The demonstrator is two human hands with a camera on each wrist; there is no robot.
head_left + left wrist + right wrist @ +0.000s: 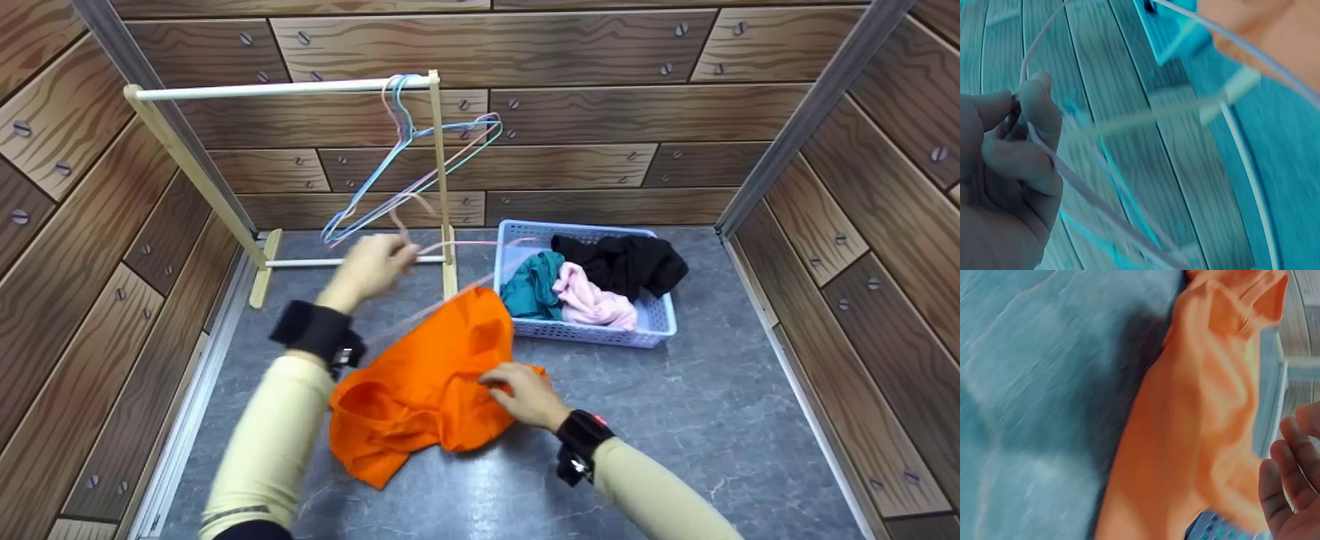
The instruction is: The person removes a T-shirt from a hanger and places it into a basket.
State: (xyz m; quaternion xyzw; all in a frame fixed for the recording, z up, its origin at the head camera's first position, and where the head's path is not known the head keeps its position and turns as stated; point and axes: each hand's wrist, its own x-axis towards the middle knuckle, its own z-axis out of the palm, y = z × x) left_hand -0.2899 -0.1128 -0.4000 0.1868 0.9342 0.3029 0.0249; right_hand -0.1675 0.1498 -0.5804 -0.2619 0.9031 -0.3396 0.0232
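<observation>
My left hand (371, 270) pinches a thin pink clothes hanger (1089, 194) near its hook, thumb and fingers curled round the wire. In the head view the hanger, blurred, spreads out above an orange garment (427, 352). That garment lies crumpled on the grey floor, with folds and a gaping opening at its left side. Over the garment's right part is my right hand (529, 396), its fingers loosely extended and gripping nothing. The right wrist view shows those fingers (1297, 461) beside the orange cloth.
A wooden rack (184, 169) with a white top rail (285, 90) stands at the back left. Several blue and pink hangers (390, 154) hang at its right end. Behind the garment, a light-blue basket (592, 334) holds teal (534, 289), pink (592, 300) and black clothes (630, 262).
</observation>
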